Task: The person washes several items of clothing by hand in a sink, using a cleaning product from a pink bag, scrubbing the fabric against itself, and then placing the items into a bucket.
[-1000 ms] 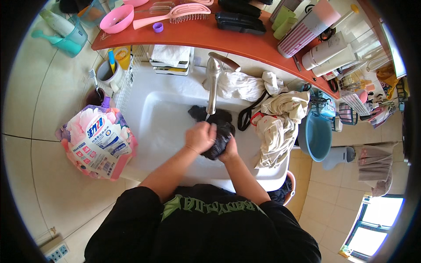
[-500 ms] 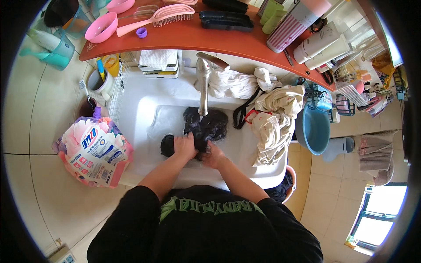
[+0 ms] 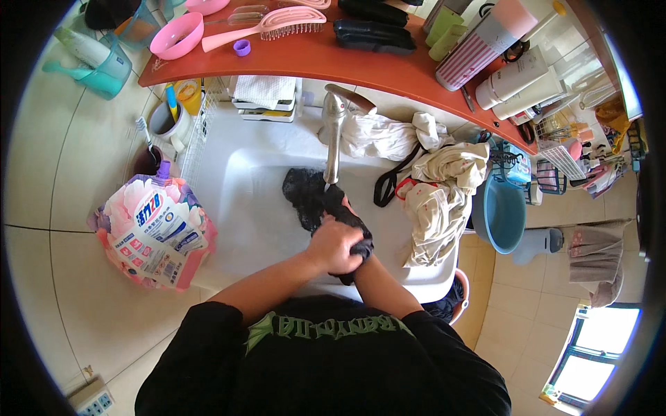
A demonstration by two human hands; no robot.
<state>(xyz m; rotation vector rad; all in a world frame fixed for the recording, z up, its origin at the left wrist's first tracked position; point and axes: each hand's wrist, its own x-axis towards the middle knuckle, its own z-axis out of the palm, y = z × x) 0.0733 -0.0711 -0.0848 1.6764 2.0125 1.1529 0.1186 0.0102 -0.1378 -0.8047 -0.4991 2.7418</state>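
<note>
At the far left of the frame we see a pink and white detergent refill pouch point(image 3: 154, 232) standing on the sink's left edge, and we judge it could tip into the basin if our left forearm swings out while we scrub. Just above it a cup with a toothbrush point(image 3: 165, 121) sits near the rim, also within reach of a splash.

Moving to the centre, our left hand point(image 3: 338, 244) is clenched around a wet black garment point(image 3: 316, 201), which lies in the white sink point(image 3: 250, 201) under the chrome tap point(image 3: 334, 128). Our right hand point(image 3: 362, 255) is mostly hidden beneath the left and the cloth; it seems to be gripping the same garment, but we cannot tell for certain. The cloth trails up toward the spout, so we think it could catch on the tap when wrung, or water could spray past the front edge onto our black shirt.

To the right, a heap of cream and white clothes point(image 3: 437, 191) hangs over the sink's right edge; we judge it could slide to the floor.

Across the top runs a curved orange shelf point(image 3: 326, 59) carrying a pink brush, a pink bowl and bottles. The floor is pale tile, a blue basin point(image 3: 503, 215) stands at right, and a bright window shows at lower right.
</note>
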